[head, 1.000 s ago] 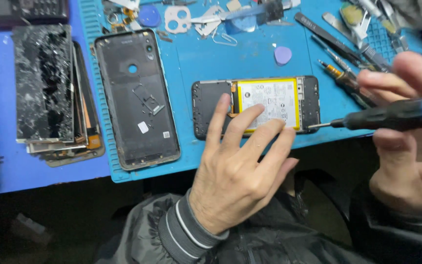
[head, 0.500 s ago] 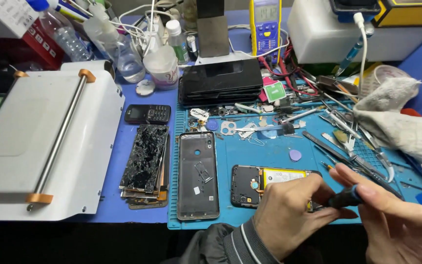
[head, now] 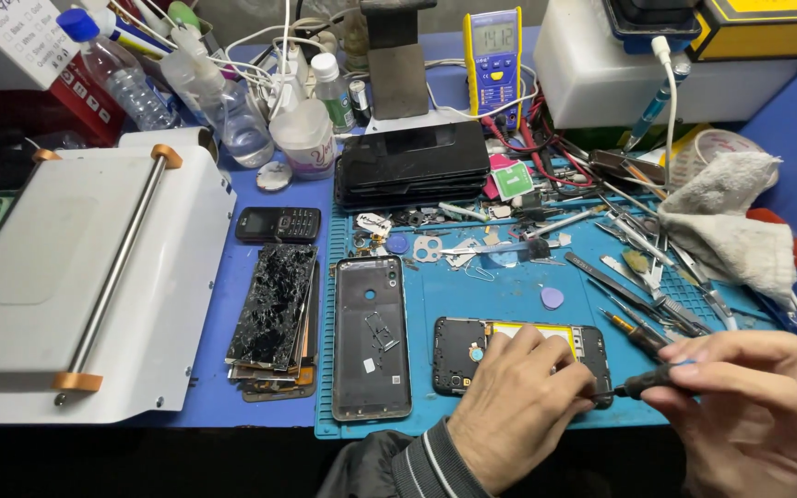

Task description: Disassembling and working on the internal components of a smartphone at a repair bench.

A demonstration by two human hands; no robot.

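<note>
Phone (head: 458,355), opened and stripped of its back, lies flat on the blue work mat (head: 509,295) right in front of you, its long axis running left to right across your view, with a yellow-edged battery (head: 532,329) showing in the middle. Your left hand (head: 518,406) rests palm-down on the phone's right half, fingers spread and pressing it to the mat, so this hand is the nearer one and covers much of the body. Your right hand (head: 749,406) sits just to the right of the phone, closed in a narrow pinch around a dark-handled screwdriver (head: 648,378); the shaft points left, towards the phone's right end, and its tip is hidden behind your left fingers, so you cannot tell whether it touches. To the left of the phone, a separate back cover (head: 371,337) lies with its long axis pointing away from you, and beyond it a stack of cracked screens (head: 274,318). Tweezers and other small tools (head: 638,267) are scattered over the mat's far right, near a grey rag (head: 735,221).
</note>
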